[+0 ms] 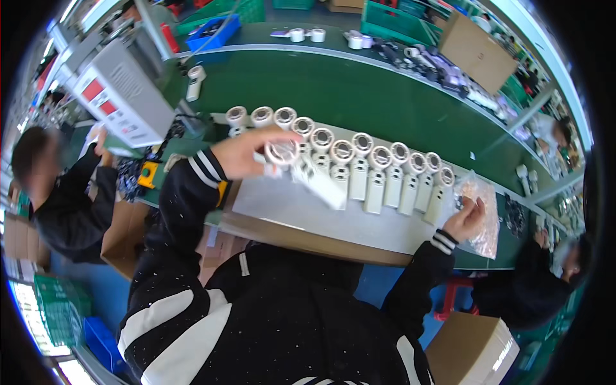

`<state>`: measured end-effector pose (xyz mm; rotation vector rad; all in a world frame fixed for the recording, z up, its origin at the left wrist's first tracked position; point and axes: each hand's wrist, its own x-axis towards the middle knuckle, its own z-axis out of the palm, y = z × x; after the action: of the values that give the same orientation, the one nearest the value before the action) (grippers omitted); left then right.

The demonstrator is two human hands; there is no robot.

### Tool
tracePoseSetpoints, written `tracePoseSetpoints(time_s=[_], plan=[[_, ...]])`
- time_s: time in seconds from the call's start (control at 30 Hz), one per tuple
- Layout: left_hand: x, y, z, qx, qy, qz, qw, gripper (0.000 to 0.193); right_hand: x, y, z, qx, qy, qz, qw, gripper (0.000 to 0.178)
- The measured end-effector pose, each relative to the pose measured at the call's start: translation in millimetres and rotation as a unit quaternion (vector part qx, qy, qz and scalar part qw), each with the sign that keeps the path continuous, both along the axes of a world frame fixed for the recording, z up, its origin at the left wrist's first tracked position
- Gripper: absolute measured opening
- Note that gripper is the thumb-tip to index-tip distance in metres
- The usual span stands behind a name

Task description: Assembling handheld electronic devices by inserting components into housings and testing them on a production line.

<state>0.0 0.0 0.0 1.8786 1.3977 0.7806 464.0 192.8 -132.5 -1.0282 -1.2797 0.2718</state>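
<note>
My left hand is closed around the head of a white handheld fan. The fan's handle slants down to the right and is slightly blurred. Behind and beside it, several more white handheld fans lie in a row on a light grey board, round heads pointing away from me. At the board's right end, my right hand has its fingers curled together at a clear plastic bag of small pinkish parts. Whatever its fingertips may hold is too small to make out.
A grey box-shaped machine stands on the green bench at left, near a lone fan. Co-workers sit on both sides. A blue bin and a raised shelf edge run along the back. An open carton stands low at right.
</note>
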Motion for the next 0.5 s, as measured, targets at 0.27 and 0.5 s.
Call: tracePoseSetpoints(time_s=[0.27,0.5], plan=[[51,-105,-48,-0.064,-0.109,0.069,0.99,0.064,-189,-195,25,-0.138,0.034,0.535,0.833,0.014],[67,-145,-64,-0.064,-0.121,0.139,0.981,0.061,-209,-214,6,-0.154,-0.108,0.724,0.663,0.012]])
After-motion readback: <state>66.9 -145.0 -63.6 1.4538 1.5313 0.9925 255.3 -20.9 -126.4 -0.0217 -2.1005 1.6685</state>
